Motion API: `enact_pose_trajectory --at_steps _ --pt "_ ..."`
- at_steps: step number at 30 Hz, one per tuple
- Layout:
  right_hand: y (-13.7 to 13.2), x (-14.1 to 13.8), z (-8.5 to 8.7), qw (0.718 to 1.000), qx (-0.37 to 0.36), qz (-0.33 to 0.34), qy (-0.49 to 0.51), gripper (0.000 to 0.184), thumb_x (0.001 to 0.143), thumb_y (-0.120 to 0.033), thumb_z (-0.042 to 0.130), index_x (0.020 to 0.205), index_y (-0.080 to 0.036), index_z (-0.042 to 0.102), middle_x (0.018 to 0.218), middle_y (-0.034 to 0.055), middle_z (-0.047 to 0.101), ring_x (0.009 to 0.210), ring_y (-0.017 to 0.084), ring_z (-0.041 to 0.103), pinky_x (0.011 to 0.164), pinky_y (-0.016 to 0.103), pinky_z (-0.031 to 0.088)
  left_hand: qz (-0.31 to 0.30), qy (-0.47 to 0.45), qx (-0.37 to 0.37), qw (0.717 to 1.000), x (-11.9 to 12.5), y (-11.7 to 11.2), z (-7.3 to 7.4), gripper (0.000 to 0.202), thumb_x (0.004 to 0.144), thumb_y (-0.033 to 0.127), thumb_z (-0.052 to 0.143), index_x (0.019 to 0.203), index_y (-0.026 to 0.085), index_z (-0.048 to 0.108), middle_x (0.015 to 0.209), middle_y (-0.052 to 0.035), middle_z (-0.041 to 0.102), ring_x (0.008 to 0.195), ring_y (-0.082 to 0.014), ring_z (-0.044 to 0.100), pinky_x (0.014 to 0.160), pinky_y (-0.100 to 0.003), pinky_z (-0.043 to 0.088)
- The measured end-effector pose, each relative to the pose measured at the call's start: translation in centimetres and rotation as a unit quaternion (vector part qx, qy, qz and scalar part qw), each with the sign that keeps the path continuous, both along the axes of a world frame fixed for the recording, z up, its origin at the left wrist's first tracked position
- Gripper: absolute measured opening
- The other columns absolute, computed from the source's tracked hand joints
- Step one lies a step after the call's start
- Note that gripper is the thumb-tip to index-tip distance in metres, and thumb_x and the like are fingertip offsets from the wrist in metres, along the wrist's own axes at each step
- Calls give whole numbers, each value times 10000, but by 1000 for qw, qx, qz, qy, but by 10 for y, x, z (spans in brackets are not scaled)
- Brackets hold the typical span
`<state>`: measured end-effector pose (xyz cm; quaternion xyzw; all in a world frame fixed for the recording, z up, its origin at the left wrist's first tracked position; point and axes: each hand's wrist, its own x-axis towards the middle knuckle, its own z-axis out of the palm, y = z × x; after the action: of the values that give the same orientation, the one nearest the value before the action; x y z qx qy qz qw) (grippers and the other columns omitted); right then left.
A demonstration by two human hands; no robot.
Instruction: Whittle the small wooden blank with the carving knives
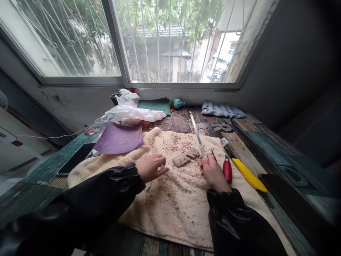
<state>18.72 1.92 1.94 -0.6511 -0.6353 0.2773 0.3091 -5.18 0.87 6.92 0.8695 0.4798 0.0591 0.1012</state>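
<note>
My right hand (213, 172) is closed around the pale wrapped handle of a long, narrow metal blade (195, 126), whose tip points away toward the window. Just left of it, a small carved wood piece (183, 158) with dark slanted cuts lies on the beige towel (170, 209). My left hand (151, 168) hovers over the towel, left of the wood piece; its fingers are apart and nothing is in them. Beside my right hand lies a red-handled tool (227, 171), its metal end pointing away. Wood shavings are scattered over the towel.
A yellow-handled tool (249, 174) and a long dark object (287, 199) lie at right. Purple sandpaper-like sheet (119, 138) and a dark-screened tablet (76, 158) are at left. Toward the window lie white plastic (141, 113), a green mat (154, 105) and a grey padded bundle (222, 109).
</note>
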Motion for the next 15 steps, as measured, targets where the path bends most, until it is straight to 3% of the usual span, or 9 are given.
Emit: enact_pose_trajectory --at_steps 3,7,12,15 --pt "0 0 4 999 9 -35 8 240 793 -344 277 852 -212 468 662 15 536 528 146 487 513 277 356 -51 -31 11 998 25 24 -15 260 773 391 441 871 185 565 847 -51 563 814 -178 514 696 -263 389" --pt "-1 -1 9 999 21 -38 5 241 782 -366 305 798 -213 490 605 5 523 531 143 473 523 267 350 -34 -61 22 997 42 46 -36 270 708 392 527 847 162 560 851 -60 536 796 -176 505 722 -279 404" --pt "-3 -4 12 998 54 -38 -1 256 777 -369 317 783 -200 510 558 -2 509 520 139 464 528 256 337 -25 -60 49 997 50 48 -46 305 651 388 574 830 142 545 810 -59 519 754 -177 494 684 -282 423" --pt "-4 -5 12 997 59 -38 -13 258 772 -359 322 780 -196 521 553 1 516 511 138 461 520 250 330 -30 -56 67 996 52 47 -48 230 695 345 531 793 137 546 780 -58 522 734 -166 498 692 -277 422"
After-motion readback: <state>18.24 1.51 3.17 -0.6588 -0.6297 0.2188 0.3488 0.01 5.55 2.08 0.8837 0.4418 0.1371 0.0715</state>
